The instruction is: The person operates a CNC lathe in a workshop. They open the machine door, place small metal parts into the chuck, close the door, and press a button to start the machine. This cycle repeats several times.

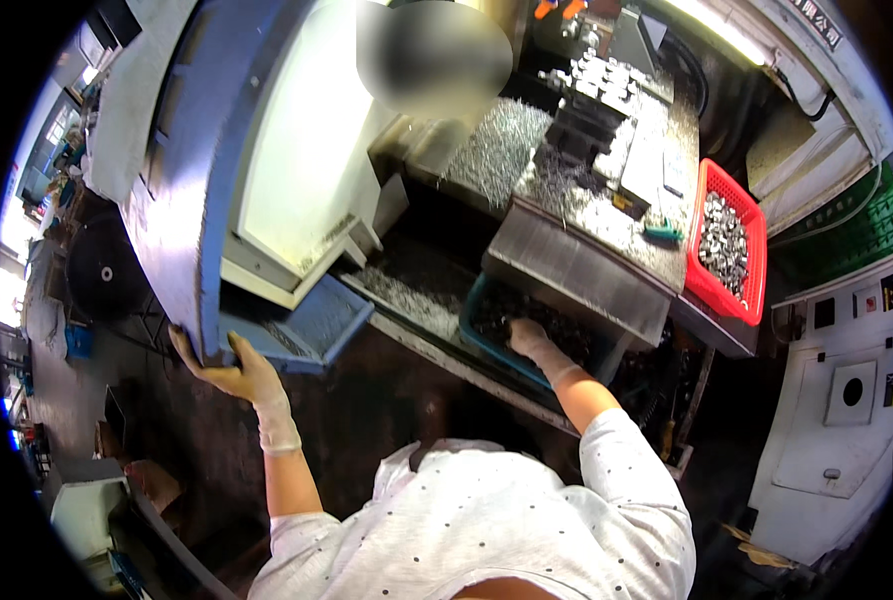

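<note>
My left hand (pixel 234 375), in a thin pale glove, is at the lower corner of a blue machine panel (pixel 181 270). Thumb and fingers lie on either side of that corner, gripping it. On the right, my gloved right hand (pixel 530 338) reaches down into a teal basket (pixel 473 325), under a metal ledge (pixel 576 272). Dark small pieces fill the basket around the fingers. The fingers look curled together; whatever they hold is hidden among the dark contents.
Metal shavings (pixel 496 145) cover part of the machine bed. Above the ledge are metal fixture blocks (pixel 606 85) and a green-handled tool (pixel 663 233). A red basket (pixel 756 245) of small metal parts stands to the right. A blue tray (pixel 331 315) juts out below the white housing.
</note>
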Action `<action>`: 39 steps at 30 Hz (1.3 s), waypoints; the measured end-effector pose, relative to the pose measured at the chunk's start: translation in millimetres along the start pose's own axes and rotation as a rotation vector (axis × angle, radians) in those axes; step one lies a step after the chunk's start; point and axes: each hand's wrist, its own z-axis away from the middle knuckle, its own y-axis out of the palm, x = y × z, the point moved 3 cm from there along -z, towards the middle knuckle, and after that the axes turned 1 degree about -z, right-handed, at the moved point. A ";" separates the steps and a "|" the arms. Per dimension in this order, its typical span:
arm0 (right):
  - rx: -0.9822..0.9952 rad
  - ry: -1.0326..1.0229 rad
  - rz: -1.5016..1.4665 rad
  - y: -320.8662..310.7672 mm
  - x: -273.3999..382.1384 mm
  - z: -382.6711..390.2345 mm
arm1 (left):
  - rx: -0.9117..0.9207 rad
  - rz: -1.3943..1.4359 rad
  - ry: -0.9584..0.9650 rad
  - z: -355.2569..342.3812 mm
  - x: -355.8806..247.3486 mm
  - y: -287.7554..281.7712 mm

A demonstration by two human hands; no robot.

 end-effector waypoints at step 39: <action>-1.637 -0.328 -0.429 -306.4 135.2 -132.0 | 0.160 0.028 0.205 17.5 40.9 -9.1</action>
